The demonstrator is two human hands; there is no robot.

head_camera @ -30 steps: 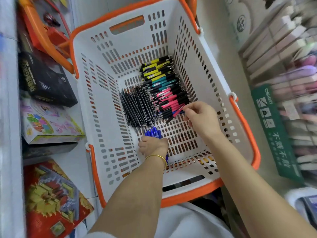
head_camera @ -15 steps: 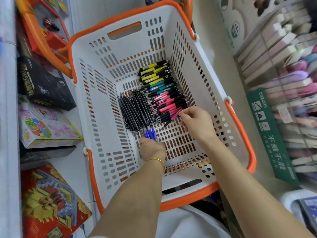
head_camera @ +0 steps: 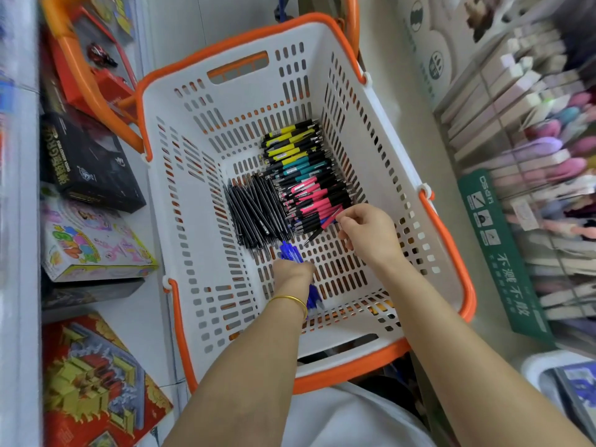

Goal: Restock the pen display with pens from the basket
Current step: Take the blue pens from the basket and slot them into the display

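A white basket (head_camera: 193,285) with an orange rim holds several pens: slim black ones (head_camera: 254,211), and yellow (head_camera: 290,140), teal (head_camera: 300,167) and pink-barrelled ones (head_camera: 314,201) stacked along its right side. My left hand (head_camera: 292,274), gold bangle at the wrist, grips a bunch of blue pens (head_camera: 290,253) inside the basket; their ends stick out on both sides of the fist. My right hand (head_camera: 367,233) pinches the end of a pink and blue pen (head_camera: 329,221) at the near end of the coloured stack. The pen display (head_camera: 541,175) stands blurred at the right.
Boxed toys lie on the shelf to the left: a black box (head_camera: 90,162), a pastel one (head_camera: 93,243) and a red and yellow one (head_camera: 96,382). A green sign (head_camera: 496,250) fronts the display. An orange handle (head_camera: 90,85) of another basket rises at the back left.
The view has shifted slightly. My right hand stays at the pink pens, still pinching one. My left hand has edged a little toward the black pens with its blue bunch.
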